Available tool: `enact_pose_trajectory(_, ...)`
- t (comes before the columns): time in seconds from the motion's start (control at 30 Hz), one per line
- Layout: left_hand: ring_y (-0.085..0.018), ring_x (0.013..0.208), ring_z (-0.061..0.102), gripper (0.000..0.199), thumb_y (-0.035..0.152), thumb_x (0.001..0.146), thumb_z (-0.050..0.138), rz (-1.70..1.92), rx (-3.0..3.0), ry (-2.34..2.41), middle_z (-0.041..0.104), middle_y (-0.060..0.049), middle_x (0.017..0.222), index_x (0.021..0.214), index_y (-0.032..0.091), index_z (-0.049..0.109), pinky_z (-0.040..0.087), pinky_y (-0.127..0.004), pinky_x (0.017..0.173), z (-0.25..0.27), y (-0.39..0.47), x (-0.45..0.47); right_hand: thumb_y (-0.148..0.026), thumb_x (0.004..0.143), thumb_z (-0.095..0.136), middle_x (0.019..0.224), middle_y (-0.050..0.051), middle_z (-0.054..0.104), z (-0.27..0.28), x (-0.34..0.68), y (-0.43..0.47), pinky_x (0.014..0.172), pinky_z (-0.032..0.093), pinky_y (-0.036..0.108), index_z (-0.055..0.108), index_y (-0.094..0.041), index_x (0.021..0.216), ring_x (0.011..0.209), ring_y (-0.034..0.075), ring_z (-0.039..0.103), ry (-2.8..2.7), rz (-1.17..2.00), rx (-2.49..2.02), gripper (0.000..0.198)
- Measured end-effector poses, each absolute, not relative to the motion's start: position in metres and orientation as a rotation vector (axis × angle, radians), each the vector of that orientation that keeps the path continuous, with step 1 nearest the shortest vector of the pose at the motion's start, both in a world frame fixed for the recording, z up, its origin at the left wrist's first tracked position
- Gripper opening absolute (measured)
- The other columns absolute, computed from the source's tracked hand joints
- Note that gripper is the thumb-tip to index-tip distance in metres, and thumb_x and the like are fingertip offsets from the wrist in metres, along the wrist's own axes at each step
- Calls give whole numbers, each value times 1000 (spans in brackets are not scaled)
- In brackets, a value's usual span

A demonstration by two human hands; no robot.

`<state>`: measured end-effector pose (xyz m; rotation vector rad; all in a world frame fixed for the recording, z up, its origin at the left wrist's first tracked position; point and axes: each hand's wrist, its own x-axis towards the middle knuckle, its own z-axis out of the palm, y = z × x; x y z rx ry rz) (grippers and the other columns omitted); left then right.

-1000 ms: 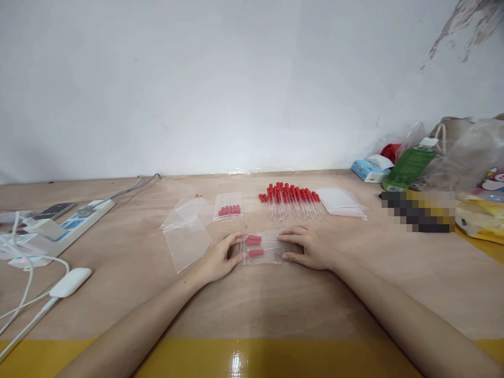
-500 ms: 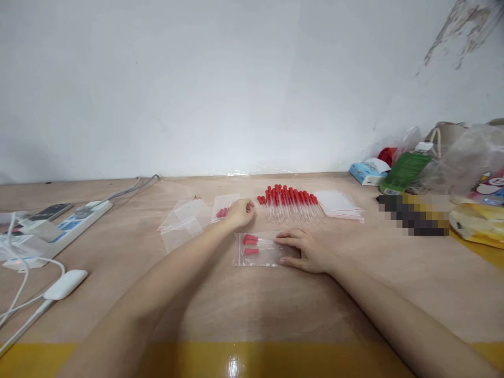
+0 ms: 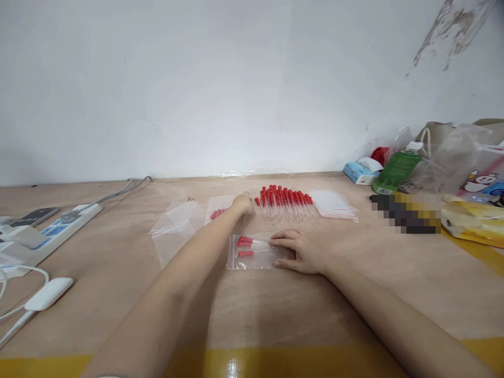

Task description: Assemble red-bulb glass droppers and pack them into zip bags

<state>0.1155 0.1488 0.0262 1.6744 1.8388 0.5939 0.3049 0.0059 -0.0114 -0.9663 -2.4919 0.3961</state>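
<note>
My left hand [image 3: 243, 203] is at the left end of a pile of glass droppers with red rubber bulbs [image 3: 285, 197]. Its fingers are curled in and partly hidden, with a red bulb showing at the fingertips. My right hand [image 3: 297, 252] lies on the right end of a clear zip bag [image 3: 263, 261], thumb and fingers apart. Inside that bag are red-bulbed droppers [image 3: 245, 253], bulbs to the left and stems running under my fingers. Behind my left wrist lies another clear bag [image 3: 214, 203] with red-bulbed droppers in it.
Flat clear bags [image 3: 173, 231] lie to the left and a stack of bags [image 3: 334, 203] right of the pile. A power strip [image 3: 51, 231] with cables stands far left. On the right are a tissue pack [image 3: 357, 172], a green bottle [image 3: 397, 170] and plastic bags [image 3: 452, 163].
My left hand has reached slightly farther toward the wall, beside the leftmost droppers. My right hand stays on the bag. The whole view has shifted a little.
</note>
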Motion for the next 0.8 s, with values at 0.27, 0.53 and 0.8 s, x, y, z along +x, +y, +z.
enact_pose_trajectory(0.27,-15,52,58,56,2,55,60,685,1363,1495,53,4,53,108,16,49,50,-32,57,50,124,86,-49,76,54,117,8,52,-15,306,6,93,35,38,50,-24,120,107,22,46,-2484,395,-968,52)
enact_pose_trajectory(0.53,-11,67,60,66,13,58,66,1259,1245,1141,55,4,75,117,27,39,50,-28,68,31,37,19,-51,75,54,119,8,52,-13,306,7,93,36,40,51,-25,120,108,23,46,-2484,402,-992,52)
enact_pose_trajectory(0.8,-9,63,60,66,21,58,68,1425,1242,1308,52,6,77,117,28,37,48,-25,64,9,10,10,-51,75,54,118,7,52,-17,306,7,92,36,40,51,-25,120,107,23,47,-2469,405,-980,52)
